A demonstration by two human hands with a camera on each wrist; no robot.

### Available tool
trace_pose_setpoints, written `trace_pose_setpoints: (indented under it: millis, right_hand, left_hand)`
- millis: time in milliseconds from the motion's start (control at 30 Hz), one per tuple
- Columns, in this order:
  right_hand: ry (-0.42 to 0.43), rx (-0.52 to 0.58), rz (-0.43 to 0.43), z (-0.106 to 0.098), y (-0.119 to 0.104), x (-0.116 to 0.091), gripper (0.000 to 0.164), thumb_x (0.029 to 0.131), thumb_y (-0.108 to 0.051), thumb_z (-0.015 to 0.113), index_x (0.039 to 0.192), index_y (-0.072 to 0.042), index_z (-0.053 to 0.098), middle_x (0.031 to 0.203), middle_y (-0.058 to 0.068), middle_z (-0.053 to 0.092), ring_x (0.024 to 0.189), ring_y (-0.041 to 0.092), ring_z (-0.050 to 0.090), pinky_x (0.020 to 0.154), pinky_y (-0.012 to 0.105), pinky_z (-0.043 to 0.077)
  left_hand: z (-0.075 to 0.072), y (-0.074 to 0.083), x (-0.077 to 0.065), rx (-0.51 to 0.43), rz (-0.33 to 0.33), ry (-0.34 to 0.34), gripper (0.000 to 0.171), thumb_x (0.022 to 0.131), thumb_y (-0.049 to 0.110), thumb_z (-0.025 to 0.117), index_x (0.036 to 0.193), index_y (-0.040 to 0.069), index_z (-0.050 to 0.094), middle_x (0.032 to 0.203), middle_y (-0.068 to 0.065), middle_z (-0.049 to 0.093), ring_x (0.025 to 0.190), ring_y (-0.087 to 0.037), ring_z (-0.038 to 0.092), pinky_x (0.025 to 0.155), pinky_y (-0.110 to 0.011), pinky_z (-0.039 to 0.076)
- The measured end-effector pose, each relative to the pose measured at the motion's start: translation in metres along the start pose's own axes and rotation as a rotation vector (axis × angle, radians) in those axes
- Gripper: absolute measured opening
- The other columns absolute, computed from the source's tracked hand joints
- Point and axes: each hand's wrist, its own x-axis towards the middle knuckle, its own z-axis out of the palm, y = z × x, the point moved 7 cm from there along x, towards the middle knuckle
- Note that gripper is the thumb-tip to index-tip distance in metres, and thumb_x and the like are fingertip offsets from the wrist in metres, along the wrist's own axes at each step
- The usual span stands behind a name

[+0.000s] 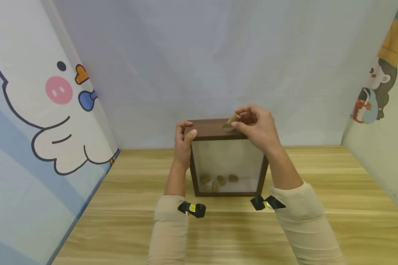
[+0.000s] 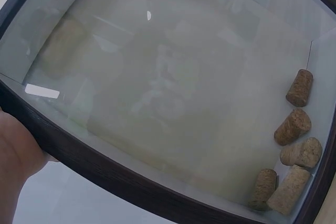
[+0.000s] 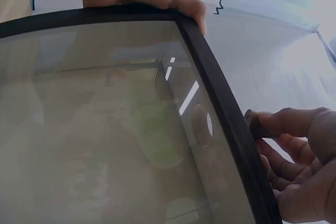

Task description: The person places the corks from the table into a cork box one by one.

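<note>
A dark-wood shadow box (image 1: 194,173) with a glass front stands upright on the table. My left hand (image 1: 184,141) holds its top left corner, thumb on the top and fingers toward the back. Between the thumb and fingers of my right hand (image 1: 260,127), a cork (image 1: 234,117) is pinched just above the top panel. Close by that cork is the round hole (image 1: 227,127) in the top, also visible through the glass in the right wrist view. Several corks (image 2: 300,87) lie inside along the box's bottom, mostly toward its left side.
The box rests on a wood-grain table (image 1: 139,176), near the pale curtain (image 1: 199,66) behind it. Cartoon-printed panels rise at the left (image 1: 23,92) and right (image 1: 378,129).
</note>
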Motion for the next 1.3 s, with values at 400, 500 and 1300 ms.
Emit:
trace_pose_setpoints:
  millis: [400, 500, 1300]
  right_hand:
    - [0.015, -0.094, 0.073, 0.0, 0.003, -0.004, 0.035, 0.084, -0.012, 0.068, 0.117, -0.003, 0.06, 0.103, 0.014, 0.064, 0.089, 0.024, 0.061, 0.076, 0.034, 0.048]
    - [0.094, 0.019, -0.037, -0.008, -0.001, -0.024, 0.033, 0.085, -0.009, 0.067, 0.116, 0.0, 0.061, 0.103, 0.013, 0.064, 0.086, 0.018, 0.06, 0.073, 0.027, 0.047]
    - [-0.059, -0.145, 0.189, -0.074, 0.104, -0.155, 0.034, 0.091, -0.014, 0.059, 0.122, -0.001, 0.056, 0.104, 0.003, 0.062, 0.089, 0.005, 0.057, 0.072, 0.018, 0.043]
  left_hand:
    - [0.002, 0.005, -0.002, -0.026, -0.005, -0.005, 0.034, 0.082, 0.021, 0.05, 0.112, 0.008, 0.041, 0.128, -0.008, 0.032, 0.113, -0.021, 0.027, 0.09, -0.037, 0.024]
    - [0.002, 0.005, -0.002, -0.018, 0.001, -0.007, 0.034, 0.082, 0.023, 0.05, 0.111, 0.009, 0.041, 0.129, -0.006, 0.031, 0.115, -0.02, 0.026, 0.091, -0.037, 0.023]
    - [0.01, 0.035, -0.009, -0.006, 0.012, -0.032, 0.031, 0.083, 0.016, 0.047, 0.11, 0.004, 0.039, 0.114, -0.003, 0.035, 0.102, -0.016, 0.032, 0.085, -0.032, 0.026]
